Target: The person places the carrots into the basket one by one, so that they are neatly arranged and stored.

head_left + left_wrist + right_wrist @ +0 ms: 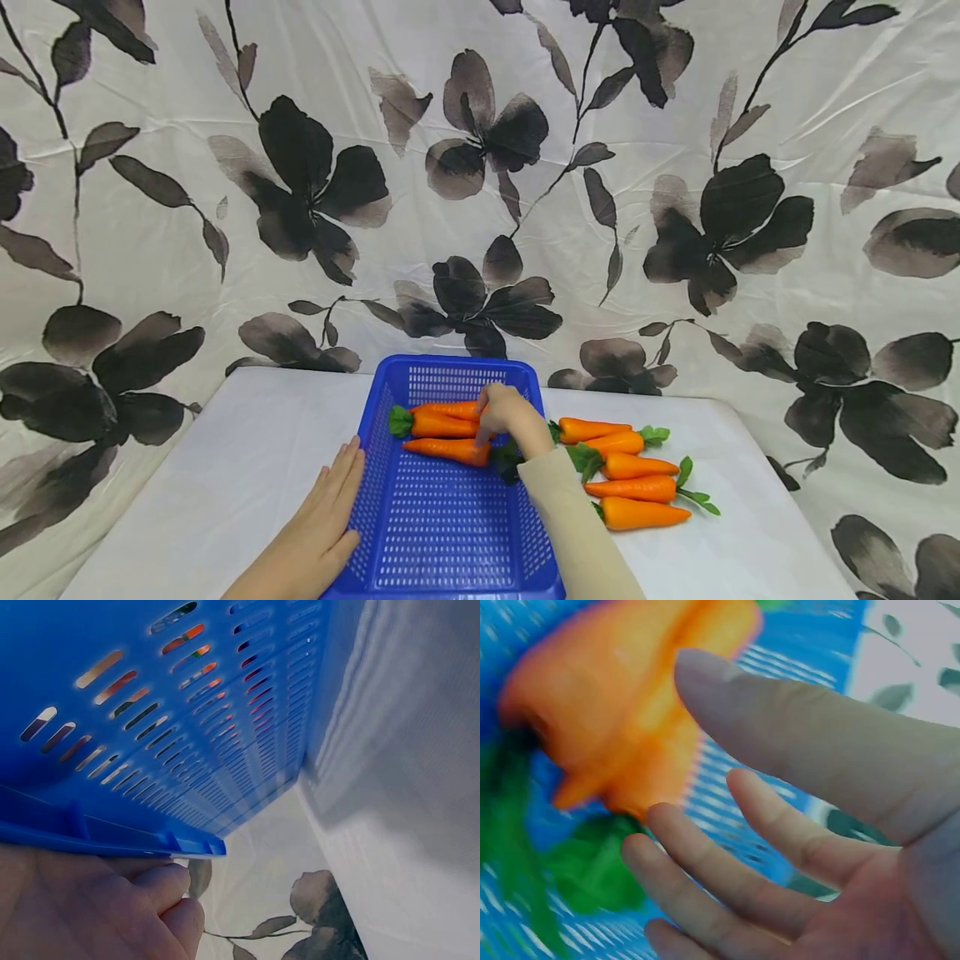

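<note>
A blue plastic basket (457, 533) with slotted walls stands in the middle of the table. Across its far part lie three orange carrots; the front carrot (444, 451) has its leafy top pointing right, and the middle carrot (438, 427) has its green top to the left. My right hand (504, 414) reaches over the right wall, above the carrots. In the right wrist view its thumb and fingers are spread apart and grip nothing, with blurred carrots (592, 682) beside the fingertips. My left hand (324, 517) rests against the basket's left rim, fingers straight.
Several carrots (645, 513) with green tops lie in a column on the white table (735, 533), right of the basket. A white cloth with dark flowers (600, 275) hangs behind the table.
</note>
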